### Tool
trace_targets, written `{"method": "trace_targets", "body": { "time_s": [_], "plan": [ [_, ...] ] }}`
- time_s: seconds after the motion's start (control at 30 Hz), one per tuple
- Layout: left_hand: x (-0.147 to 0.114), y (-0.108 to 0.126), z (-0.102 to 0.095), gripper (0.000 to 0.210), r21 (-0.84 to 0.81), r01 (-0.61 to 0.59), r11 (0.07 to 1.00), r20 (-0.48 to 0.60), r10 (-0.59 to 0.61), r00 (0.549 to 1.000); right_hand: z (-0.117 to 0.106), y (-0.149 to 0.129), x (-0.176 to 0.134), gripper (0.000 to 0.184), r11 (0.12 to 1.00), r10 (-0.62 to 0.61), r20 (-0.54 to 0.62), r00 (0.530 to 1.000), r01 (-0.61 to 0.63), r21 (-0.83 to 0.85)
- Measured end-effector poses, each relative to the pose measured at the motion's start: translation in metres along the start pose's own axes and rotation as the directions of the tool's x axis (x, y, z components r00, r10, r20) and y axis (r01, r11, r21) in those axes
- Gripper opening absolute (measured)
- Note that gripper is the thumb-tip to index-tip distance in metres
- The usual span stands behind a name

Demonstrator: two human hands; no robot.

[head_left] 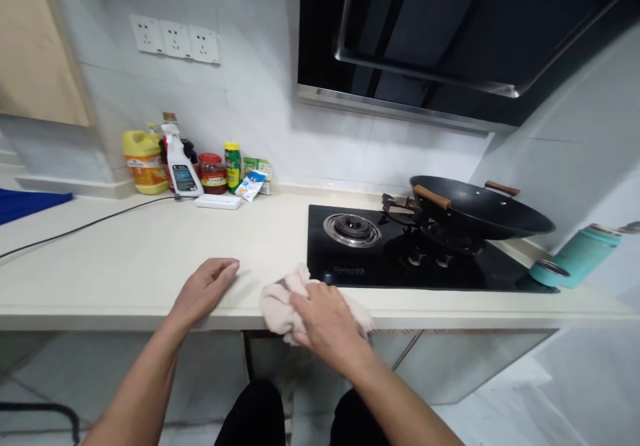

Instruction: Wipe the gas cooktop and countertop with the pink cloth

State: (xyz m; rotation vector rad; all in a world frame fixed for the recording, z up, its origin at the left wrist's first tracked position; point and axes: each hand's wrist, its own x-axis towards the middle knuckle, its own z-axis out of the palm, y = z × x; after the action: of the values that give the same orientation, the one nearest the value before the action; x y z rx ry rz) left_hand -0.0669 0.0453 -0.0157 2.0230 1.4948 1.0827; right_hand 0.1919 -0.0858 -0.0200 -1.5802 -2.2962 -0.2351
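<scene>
My right hand (pixel 330 323) presses a pale pink cloth (pixel 277 306) against the front edge of the cream countertop (pixel 125 253), just by the near left corner of the black gas stove (pixel 345 276). The cloth is bunched up, and part of it hangs over the edge. To the left, my left hand (pixel 206 291) is at the counter near its front edge, loosely bent and holding nothing. Some of its fingers are hidden from this angle.
A black wok (pixel 480 209) sits on the right burner, beside a tilted teal container (pixel 587 254). Along the wall stand a yellow jug (pixel 145 163), a white spray bottle (pixel 180 163) and a red-lidded jar (pixel 213 174). A range hood (pixel 425 33) hangs above.
</scene>
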Motion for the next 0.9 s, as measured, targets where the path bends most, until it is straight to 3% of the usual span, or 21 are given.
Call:
{"method": "trace_targets", "body": {
  "time_s": [0.13, 0.23, 0.3, 0.37, 0.43, 0.5, 0.53, 0.63, 0.7, 0.8, 0.9],
  "plan": [
    [-0.004, 0.002, -0.001, 0.057, 0.037, -0.011, 0.999, 0.05, 0.009, 0.999, 0.0, 0.036, -0.038, 0.05, 0.99, 0.138, -0.031, 0.99, -0.137, 0.023],
    [-0.006, 0.0, -0.001, 0.056, 0.045, -0.031, 0.998, 0.058, 0.029, 0.998, -0.009, 0.053, -0.048, 0.039, 0.924, 0.295, -0.06, 0.954, -0.269, 0.274],
    [-0.006, -0.001, -0.001, 0.056, 0.043, -0.05, 0.998, 0.053, 0.047, 0.997, -0.02, 0.059, -0.04, 0.033, 0.772, 0.409, -0.021, 0.912, -0.333, 0.541],
    [-0.006, -0.003, -0.001, 0.055, 0.044, -0.057, 0.997, 0.049, 0.055, 0.997, -0.031, 0.062, -0.021, 0.036, 0.542, 0.476, 0.046, 0.878, -0.334, 0.771],
    [-0.006, -0.005, 0.0, 0.054, 0.048, -0.059, 0.997, 0.049, 0.056, 0.997, -0.036, 0.067, 0.004, 0.044, 0.309, 0.494, 0.091, 0.865, -0.273, 0.911],
    [-0.005, -0.007, 0.001, 0.052, 0.06, -0.061, 0.996, 0.054, 0.058, 0.997, -0.032, 0.078, 0.03, 0.052, 0.166, 0.465, 0.138, 0.875, -0.239, 0.957],
    [-0.005, -0.008, 0.001, 0.052, 0.067, -0.065, 0.996, 0.056, 0.061, 0.997, -0.027, 0.086, 0.041, 0.055, 0.18, 0.453, 0.143, 0.88, -0.247, 0.952],
    [-0.006, -0.009, 0.003, 0.05, 0.077, -0.083, 0.994, 0.056, 0.079, 0.995, -0.008, 0.121, 0.058, 0.05, 0.446, 0.491, 0.058, 0.869, -0.308, 0.84],
    [-0.006, -0.01, 0.003, 0.05, 0.08, -0.092, 0.993, 0.057, 0.088, 0.994, 0.0, 0.148, 0.052, 0.042, 0.56, 0.549, -0.039, 0.835, -0.333, 0.759],
    [-0.006, -0.014, 0.003, 0.047, 0.106, -0.109, 0.988, 0.064, 0.103, 0.993, -0.003, 0.181, 0.028, 0.04, 0.6, 0.623, -0.136, 0.77, -0.359, 0.715],
    [-0.005, -0.011, 0.007, 0.044, 0.148, -0.138, 0.979, 0.056, 0.131, 0.99, -0.016, 0.19, 0.005, 0.041, 0.657, 0.639, -0.237, 0.732, -0.36, 0.662]
  ]
}}
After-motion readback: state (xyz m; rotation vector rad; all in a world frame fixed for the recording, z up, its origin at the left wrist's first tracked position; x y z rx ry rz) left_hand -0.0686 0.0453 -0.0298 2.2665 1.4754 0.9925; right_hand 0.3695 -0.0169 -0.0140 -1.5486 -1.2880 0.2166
